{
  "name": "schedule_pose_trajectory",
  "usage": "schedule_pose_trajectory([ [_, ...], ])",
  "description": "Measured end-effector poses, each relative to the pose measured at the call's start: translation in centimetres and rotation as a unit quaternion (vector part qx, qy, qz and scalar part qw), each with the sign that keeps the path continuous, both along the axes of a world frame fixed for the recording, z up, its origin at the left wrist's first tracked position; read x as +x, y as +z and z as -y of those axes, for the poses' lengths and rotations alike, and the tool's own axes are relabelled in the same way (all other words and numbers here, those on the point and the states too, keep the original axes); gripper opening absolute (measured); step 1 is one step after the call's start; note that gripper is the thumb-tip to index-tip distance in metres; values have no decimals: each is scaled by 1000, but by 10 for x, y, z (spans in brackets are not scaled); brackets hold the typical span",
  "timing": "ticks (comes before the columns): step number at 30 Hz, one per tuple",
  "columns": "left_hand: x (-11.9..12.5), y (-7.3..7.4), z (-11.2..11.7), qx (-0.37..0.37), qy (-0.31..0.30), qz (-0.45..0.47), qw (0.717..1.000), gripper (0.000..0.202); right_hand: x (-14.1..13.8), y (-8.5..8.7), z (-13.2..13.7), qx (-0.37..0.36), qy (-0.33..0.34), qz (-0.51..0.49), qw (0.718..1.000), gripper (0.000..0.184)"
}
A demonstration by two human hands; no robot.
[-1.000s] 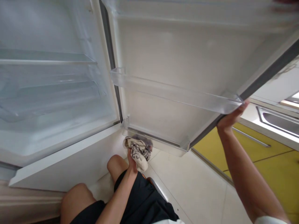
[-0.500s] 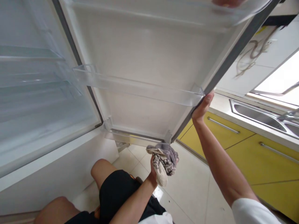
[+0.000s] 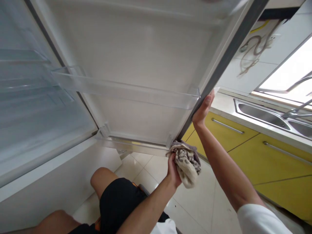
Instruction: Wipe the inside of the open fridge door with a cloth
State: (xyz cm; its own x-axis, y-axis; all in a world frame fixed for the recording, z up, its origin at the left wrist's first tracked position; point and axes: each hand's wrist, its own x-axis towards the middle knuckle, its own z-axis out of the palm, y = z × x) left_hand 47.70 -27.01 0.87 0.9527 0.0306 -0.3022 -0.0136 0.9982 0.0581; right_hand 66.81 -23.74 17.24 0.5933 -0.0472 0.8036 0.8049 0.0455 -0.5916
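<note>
An open white fridge door (image 3: 146,48) fills the upper middle of the view, with a clear door shelf (image 3: 126,92) across it. My left hand (image 3: 173,170) is closed on a crumpled grey and cream cloth (image 3: 186,161) pressed against the door's bottom right corner. My right hand (image 3: 203,109) grips the dark outer edge of the door beside the clear shelf's right end, fingers wrapped round it.
The fridge's inside (image 3: 31,97) with clear shelves lies at left. Yellow cabinet doors (image 3: 268,159) with metal handles and a steel sink (image 3: 265,113) stand at right. My bare knees and black shorts (image 3: 122,201) are over the pale tiled floor (image 3: 202,204).
My left hand has carried the cloth rightward along the door's bottom edge, from the hinge side to the outer corner. The view has swung right; my right hand kept its hold on the door edge.
</note>
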Motion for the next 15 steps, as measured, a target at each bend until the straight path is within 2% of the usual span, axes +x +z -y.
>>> schedule_pose_trajectory([
  [3,6,0,-2,-2,23,-42,999,35,-1,1,-1,8,-3,32,999,60],
  [6,0,-15,-3,28,16,-67,997,32,-2,1,-1,14,5,45,999,60],
  [11,-33,-41,-17,138,-17,-89,986,34,-2,1,0,28,12,49,998,57],
  [15,-64,-49,-48,192,1,-89,977,44,-4,3,0,21,24,58,998,55],
])
